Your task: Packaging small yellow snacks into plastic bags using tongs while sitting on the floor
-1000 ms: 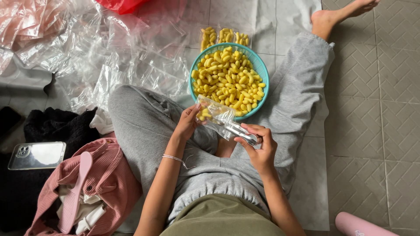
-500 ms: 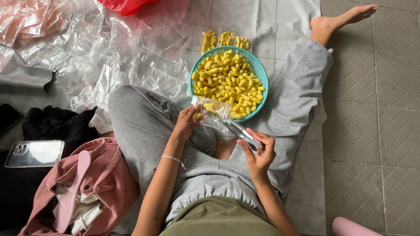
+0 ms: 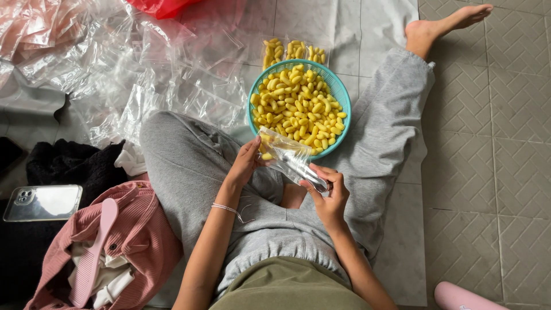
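I sit cross-legged on the floor in grey trousers. My left hand (image 3: pixel 245 162) pinches the mouth of a small clear plastic bag (image 3: pixel 282 152) with a few yellow cocoon-shaped pieces inside. My right hand (image 3: pixel 327 198) grips metal tongs (image 3: pixel 304 174) whose tips reach into that bag. Just beyond the bag stands a teal basket (image 3: pixel 342 97) heaped with the same yellow pieces (image 3: pixel 298 106).
Filled clear bags of yellow pieces (image 3: pixel 293 50) lie behind the basket. A heap of empty clear bags (image 3: pixel 143 74) covers the floor at upper left. A phone (image 3: pixel 43 202), a pink garment (image 3: pixel 138 241) and a pink comb (image 3: pixel 94 252) lie at left. My bare foot (image 3: pixel 442 23) is at upper right.
The bag and tongs shifted slightly; the tongs' tips went into the bag and my right hand moved a little left. The basket stayed put.
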